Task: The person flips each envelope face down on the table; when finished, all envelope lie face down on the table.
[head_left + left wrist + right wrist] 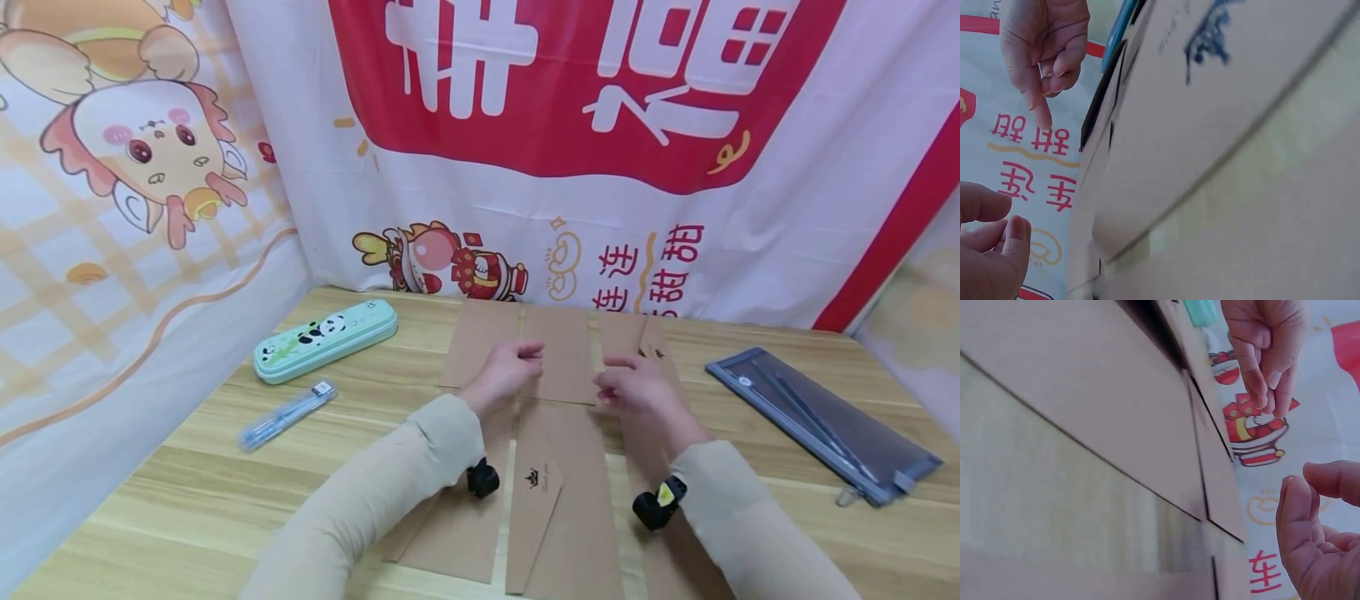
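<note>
Several brown kraft envelopes lie on the table in two rows. My left hand [504,372] hovers between the back-left envelope [482,329] and the back-middle envelope [558,346]. Over the inner edge of the right-hand column is my right hand [637,387], near the back-right envelope [618,328]. Both hands have loosely bent fingers and hold nothing. In the left wrist view, the left thumb and fingertips [1017,228] come close together above the table. A front-middle envelope [573,517] shows a pointed flap with a black crown print; my forearms partly cover the front-left envelope [457,542].
A mint panda pencil case [326,340] stands at the back left, with a clear packet of pens [288,414] before it. On the right lies a dark mesh zip pouch [817,421] with slim items inside. A printed cloth [465,192] hangs behind the table.
</note>
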`<state>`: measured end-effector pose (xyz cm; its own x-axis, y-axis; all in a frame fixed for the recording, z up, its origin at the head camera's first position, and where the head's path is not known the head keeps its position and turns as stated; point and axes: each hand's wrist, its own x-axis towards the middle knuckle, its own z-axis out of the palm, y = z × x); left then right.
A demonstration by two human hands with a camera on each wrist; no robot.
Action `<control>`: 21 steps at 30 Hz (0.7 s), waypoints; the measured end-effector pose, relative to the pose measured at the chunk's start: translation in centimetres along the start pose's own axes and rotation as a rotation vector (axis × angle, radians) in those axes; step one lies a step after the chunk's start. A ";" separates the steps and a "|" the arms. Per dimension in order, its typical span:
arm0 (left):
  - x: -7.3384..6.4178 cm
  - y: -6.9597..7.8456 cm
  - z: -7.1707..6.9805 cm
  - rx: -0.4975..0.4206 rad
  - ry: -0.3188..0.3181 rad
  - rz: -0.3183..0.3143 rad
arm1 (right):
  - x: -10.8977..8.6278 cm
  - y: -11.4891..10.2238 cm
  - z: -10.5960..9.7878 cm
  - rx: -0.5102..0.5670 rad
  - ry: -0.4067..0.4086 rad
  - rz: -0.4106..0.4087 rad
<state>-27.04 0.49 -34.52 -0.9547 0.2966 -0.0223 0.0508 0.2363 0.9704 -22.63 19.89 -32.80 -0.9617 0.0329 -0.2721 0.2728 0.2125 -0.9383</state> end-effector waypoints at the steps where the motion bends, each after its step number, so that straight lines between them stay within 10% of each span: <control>1: 0.0 0.2 0.3 -0.006 0.003 0.007 | -0.1 -0.1 -0.3 -0.006 0.000 -0.009; 21: 0.7 2.1 6.3 -0.117 -0.062 0.020 | -2.3 0.6 -6.8 -0.084 -0.004 -0.150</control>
<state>-25.79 7.00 -33.97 -0.9337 0.3578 -0.0139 0.0319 0.1216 0.9921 -20.44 26.55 -31.34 -0.9913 -0.0096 -0.1310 0.1224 0.2956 -0.9475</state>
